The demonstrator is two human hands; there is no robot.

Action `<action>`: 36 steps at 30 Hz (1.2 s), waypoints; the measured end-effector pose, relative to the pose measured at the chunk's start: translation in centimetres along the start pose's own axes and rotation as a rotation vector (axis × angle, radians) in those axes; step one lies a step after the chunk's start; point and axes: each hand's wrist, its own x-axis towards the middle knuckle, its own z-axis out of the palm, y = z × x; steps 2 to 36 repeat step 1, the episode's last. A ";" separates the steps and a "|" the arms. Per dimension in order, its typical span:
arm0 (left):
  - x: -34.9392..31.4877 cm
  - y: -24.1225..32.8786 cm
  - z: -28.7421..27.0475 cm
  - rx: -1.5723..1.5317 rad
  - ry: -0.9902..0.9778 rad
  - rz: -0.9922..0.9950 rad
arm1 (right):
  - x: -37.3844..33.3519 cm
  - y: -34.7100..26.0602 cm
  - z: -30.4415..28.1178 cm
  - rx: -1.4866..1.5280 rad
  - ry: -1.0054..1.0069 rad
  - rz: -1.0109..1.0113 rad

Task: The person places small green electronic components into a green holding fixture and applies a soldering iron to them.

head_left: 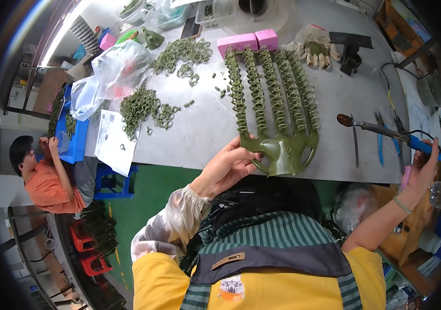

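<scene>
A green wax-like frame [281, 155] lies at the near edge of the table, its several long bars lined with small rings. The bars [269, 93] point away from me, their far ends by pink blocks [238, 43]. My left hand [228, 166] pinches the frame's near left corner between thumb and fingers. At the right, my right hand [420, 168] is closed round the blue handle of a soldering iron [385, 130]. The iron's brown, flattened tip [344, 120] points left, apart from the frame. Loose green rings lie in piles [140, 108] to the left of the frame.
Pliers [380, 139] and a thin metal rod [355, 139] lie near the iron. Beyond them are a black stand [351, 59] and a stained glove [316, 46]. Plastic bags [122, 70] and a paper sheet [112, 139] sit left. A person in orange [52, 181] works at the far left.
</scene>
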 end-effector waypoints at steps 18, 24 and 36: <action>-0.3 0.3 0.6 -0.019 -0.015 0.037 | 0.4 0.1 -0.2 0.022 0.016 0.020; -0.3 0.3 0.6 -0.019 -0.015 0.037 | 0.4 0.1 -0.2 0.022 0.016 0.020; -0.3 0.3 0.6 -0.019 -0.015 0.037 | 0.4 0.1 -0.2 0.022 0.016 0.020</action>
